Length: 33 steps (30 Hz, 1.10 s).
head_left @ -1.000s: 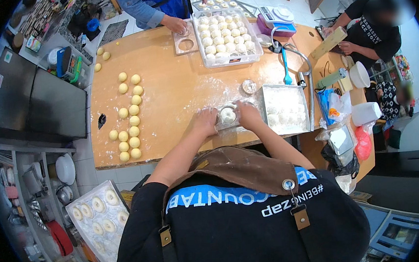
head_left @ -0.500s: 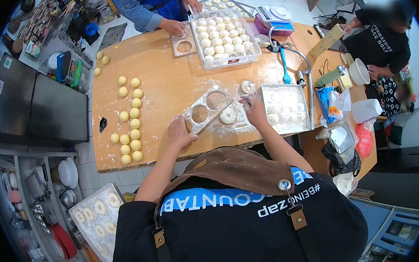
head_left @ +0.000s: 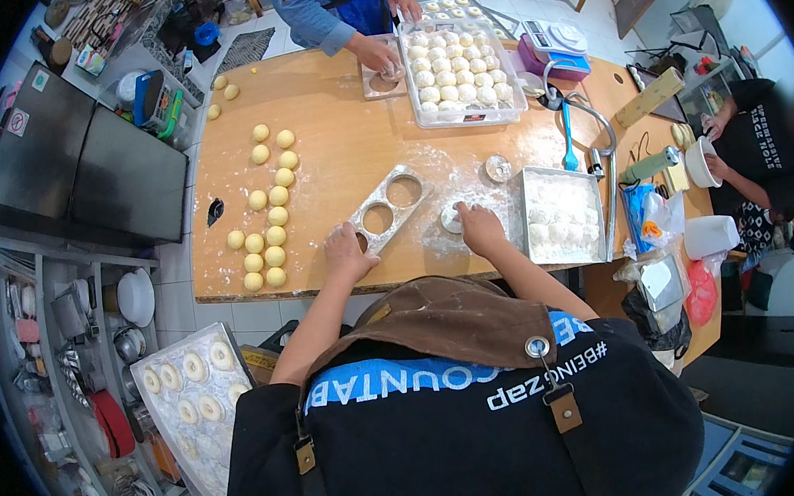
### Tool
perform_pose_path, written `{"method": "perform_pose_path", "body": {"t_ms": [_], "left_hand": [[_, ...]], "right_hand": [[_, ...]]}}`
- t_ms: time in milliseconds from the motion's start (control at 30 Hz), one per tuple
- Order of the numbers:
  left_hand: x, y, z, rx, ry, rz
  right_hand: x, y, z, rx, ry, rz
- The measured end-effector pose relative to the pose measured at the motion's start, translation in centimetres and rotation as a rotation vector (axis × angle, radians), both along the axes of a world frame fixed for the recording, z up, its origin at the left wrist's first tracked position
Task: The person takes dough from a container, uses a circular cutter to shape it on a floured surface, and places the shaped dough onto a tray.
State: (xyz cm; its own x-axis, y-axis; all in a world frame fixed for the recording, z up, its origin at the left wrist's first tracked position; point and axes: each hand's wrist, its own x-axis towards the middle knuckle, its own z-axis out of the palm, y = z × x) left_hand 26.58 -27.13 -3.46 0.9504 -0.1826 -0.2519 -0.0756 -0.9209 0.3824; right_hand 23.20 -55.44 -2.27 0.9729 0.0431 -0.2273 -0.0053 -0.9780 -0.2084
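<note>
My left hand [head_left: 348, 255] grips the near end of a floury board with round cut-outs [head_left: 395, 213], which lies slanted over the table. To the right of it, a flat dough round [head_left: 452, 218] rests on the floured wood. My right hand [head_left: 481, 229] has its fingers closed at the right edge of this round; the fingertips are partly hidden. A small round cutter [head_left: 498, 168] sits just beyond. At my right stands a square metal tray [head_left: 531, 237] holding several floury dough pieces. Yellow dough balls [head_left: 276, 215] lie in loose rows on the left.
Across the table, a co-worker's hand [head_left: 379, 55] works at another holed board beside a clear plastic box [head_left: 521, 109] of dough balls. A scale [head_left: 556, 38], a blue brush [head_left: 569, 141] and a metal hose stand right. A tray of dough rings [head_left: 227, 341] is lower left.
My right hand has let go of the holed board and come down to the dough round. My left hand has drawn the board leftward, away from the round. The view has shifted slightly.
</note>
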Motion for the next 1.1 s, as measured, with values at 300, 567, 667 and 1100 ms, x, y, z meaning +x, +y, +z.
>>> {"method": "perform_pose_path", "body": {"t_ms": [300, 567, 667, 1100], "left_hand": [[-0.3, -0.4, -0.8, 0.025, -0.065, -0.031], [-0.4, -1.1, -0.5, 0.008, -0.115, -0.049], [-0.3, -1.2, -0.4, -0.239, -0.243, -0.028], [-2.2, -4.7, 0.0, -0.487, -0.465, -0.164]], "right_hand": [[1.2, 1.3, -0.2, -0.131, 0.054, 0.139], [3.1, -3.8, -1.5, 0.245, -0.117, -0.125], [3.5, -2.5, -3.2, 0.182, 0.009, -0.075], [3.9, -2.1, -3.8, 0.193, 0.134, 0.063]]}}
